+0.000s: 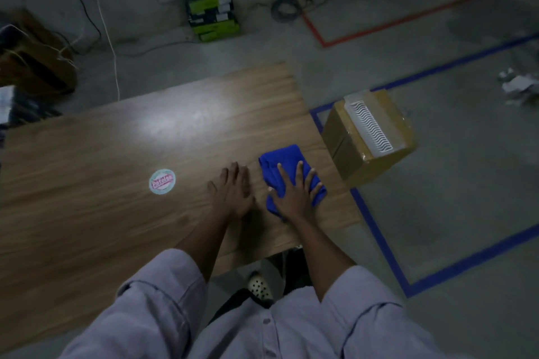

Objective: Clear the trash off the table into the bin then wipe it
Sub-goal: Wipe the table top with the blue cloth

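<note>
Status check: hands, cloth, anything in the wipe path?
Right hand flat, pressing blue cloth at right end of table. Left hand flat on the wood beside it. Round disc lies left of both hands.

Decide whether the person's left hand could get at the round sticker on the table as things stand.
Probably yes. The left hand lies flat on the table, and only bare wood lies between it and the round sticker to its side.
</note>
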Tool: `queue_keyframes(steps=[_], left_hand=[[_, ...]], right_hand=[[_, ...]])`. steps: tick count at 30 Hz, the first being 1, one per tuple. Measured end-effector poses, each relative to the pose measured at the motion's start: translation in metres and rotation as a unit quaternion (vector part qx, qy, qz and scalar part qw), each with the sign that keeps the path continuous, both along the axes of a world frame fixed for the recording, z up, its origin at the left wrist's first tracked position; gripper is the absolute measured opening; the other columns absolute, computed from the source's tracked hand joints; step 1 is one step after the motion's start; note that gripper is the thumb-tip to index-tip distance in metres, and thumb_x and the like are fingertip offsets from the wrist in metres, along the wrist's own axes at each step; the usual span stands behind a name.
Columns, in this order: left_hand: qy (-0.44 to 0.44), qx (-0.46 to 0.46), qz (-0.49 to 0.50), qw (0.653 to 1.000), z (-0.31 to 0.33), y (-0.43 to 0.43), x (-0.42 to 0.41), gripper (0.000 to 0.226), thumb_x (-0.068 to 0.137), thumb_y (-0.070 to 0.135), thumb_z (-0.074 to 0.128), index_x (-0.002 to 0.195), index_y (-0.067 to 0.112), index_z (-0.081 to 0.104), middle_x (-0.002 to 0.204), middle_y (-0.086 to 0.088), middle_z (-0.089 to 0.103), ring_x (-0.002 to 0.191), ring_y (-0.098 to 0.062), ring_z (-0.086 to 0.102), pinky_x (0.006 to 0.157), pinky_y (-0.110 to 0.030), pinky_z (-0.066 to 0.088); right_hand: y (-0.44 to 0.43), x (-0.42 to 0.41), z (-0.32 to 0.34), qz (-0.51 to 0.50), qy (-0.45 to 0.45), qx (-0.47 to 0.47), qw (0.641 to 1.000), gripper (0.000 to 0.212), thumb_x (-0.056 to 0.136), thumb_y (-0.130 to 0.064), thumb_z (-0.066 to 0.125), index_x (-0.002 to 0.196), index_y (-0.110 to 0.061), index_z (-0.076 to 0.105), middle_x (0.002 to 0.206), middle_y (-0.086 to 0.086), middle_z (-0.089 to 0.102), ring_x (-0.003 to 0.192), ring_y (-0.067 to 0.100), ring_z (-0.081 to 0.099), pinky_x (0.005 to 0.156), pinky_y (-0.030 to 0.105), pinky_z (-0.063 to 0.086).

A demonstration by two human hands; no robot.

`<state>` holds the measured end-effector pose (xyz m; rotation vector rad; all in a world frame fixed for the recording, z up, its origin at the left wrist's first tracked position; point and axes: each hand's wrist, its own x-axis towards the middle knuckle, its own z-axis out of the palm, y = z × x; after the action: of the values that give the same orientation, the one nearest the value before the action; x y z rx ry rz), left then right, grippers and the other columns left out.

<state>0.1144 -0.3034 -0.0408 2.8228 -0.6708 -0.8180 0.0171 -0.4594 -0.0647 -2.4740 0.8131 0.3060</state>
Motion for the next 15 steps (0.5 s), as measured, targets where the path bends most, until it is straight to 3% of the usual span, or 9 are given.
queue_keyframes(steps=[3,7,9,12,15], left_hand=[[-0.021,0.009,0.012,1.0,-0.001,-0.011,0.001,0.091,0.091,0.054,0.052,0.163,0.027,0.003,0.17,0.0,-0.011,0.156,-0.03,-0.003,0.117,-0.07,0.005],[-0.044,-0.025,0.037,0.998,-0.001,-0.013,0.005,0.076,0.093,0.051,0.046,0.159,0.019,0.024,0.17,-0.002,0.009,0.153,-0.029,0.013,0.115,-0.066,0.016],[-0.064,-0.053,0.061,0.995,0.001,-0.01,0.008,0.069,0.093,0.045,0.039,0.155,0.015,0.033,0.166,-0.005,0.023,0.15,-0.029,0.021,0.114,-0.061,0.022],[-0.078,-0.06,0.063,0.993,0.0,-0.008,0.015,0.072,0.088,0.041,0.038,0.155,0.013,0.035,0.165,-0.006,0.028,0.149,-0.028,0.024,0.114,-0.058,0.024],[-0.061,-0.059,0.075,0.994,0.001,-0.015,0.024,0.075,0.09,0.046,0.038,0.157,0.015,0.03,0.167,-0.003,0.022,0.152,-0.027,0.018,0.117,-0.058,0.017]], right_hand=[[0.003,0.013,-0.004,0.024,-0.019,-0.01,0.999,0.072,0.1,-0.057,0.047,0.16,-0.048,0.009,0.17,0.003,-0.016,0.154,0.042,-0.019,0.12,0.062,-0.014],[0.011,0.035,0.004,0.085,-0.061,0.068,0.992,0.07,0.096,-0.028,0.063,0.158,-0.035,0.032,0.17,0.011,0.015,0.158,0.038,0.005,0.126,0.048,-0.004],[0.006,0.043,0.016,0.071,-0.082,0.129,0.986,0.065,0.094,-0.018,0.064,0.154,-0.034,0.043,0.164,0.011,0.034,0.154,0.033,0.025,0.125,0.039,0.011],[-0.021,0.047,0.038,0.008,-0.122,0.198,0.973,0.057,0.095,-0.024,0.066,0.148,-0.038,0.051,0.146,0.008,0.059,0.131,0.031,0.056,0.105,0.032,0.041],[-0.049,0.048,0.049,-0.037,-0.173,0.187,0.966,0.056,0.097,-0.027,0.067,0.15,-0.035,0.049,0.154,0.006,0.051,0.14,0.026,0.048,0.111,0.033,0.039]])
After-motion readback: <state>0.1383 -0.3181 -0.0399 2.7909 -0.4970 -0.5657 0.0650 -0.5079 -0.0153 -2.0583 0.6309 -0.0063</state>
